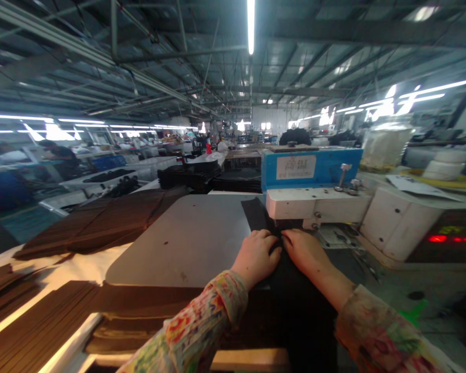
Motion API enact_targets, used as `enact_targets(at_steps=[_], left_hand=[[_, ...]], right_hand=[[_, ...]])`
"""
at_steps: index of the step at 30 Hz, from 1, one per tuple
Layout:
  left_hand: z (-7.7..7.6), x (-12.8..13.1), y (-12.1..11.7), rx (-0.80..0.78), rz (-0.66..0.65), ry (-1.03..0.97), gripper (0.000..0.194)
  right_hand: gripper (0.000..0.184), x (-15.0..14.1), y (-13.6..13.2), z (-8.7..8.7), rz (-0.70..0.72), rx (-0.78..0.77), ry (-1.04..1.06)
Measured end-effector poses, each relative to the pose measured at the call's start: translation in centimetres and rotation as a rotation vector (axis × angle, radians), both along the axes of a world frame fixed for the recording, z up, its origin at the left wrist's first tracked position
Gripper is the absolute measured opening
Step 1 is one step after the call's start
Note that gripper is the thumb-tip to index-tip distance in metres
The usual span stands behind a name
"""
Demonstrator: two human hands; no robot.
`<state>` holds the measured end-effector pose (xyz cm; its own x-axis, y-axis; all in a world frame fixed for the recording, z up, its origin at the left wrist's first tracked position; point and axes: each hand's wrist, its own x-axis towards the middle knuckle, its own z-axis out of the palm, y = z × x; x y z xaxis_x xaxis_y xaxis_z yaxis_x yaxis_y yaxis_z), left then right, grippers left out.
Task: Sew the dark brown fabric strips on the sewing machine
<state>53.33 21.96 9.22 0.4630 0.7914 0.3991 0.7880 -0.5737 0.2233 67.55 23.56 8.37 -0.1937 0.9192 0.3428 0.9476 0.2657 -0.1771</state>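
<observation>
A strip of black fabric (295, 290) runs from the front edge up over a grey metal plate (178, 238) to the white head of a sewing machine (295, 204). My left hand (258, 256) is closed on the fabric at the plate's right side, fingers bent and thumb pressed in. Close beside it, my right hand (305, 251) pinches the same fabric just below the machine head. The two hands almost meet at the fingertips. The fabric's far end lies flat on the plate. What sits under the machine head is hidden.
Stacks of dark brown fabric pieces (101, 220) lie at the left, with more piles (42, 321) nearer. Black stacks (190, 173) stand behind the plate. At right are a control box with red digits (442, 238), a glass jar (386, 145) and a thread cone (448, 166).
</observation>
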Motion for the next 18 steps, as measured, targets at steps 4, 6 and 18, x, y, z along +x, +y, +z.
enact_targets(at_steps=[4,6,18], left_hand=[[-0.02,0.04,0.05,0.006,0.000,0.003,0.024],[-0.06,0.08,0.04,0.013,-0.002,0.007,0.024],[-0.07,0.06,0.04,0.010,-0.008,-0.003,0.024]], right_hand=[[0.027,0.07,0.06,-0.15,0.003,0.005,0.004],[0.028,0.09,0.06,-0.14,0.007,0.006,0.005],[0.027,0.05,-0.06,0.01,-0.003,-0.005,-0.009]])
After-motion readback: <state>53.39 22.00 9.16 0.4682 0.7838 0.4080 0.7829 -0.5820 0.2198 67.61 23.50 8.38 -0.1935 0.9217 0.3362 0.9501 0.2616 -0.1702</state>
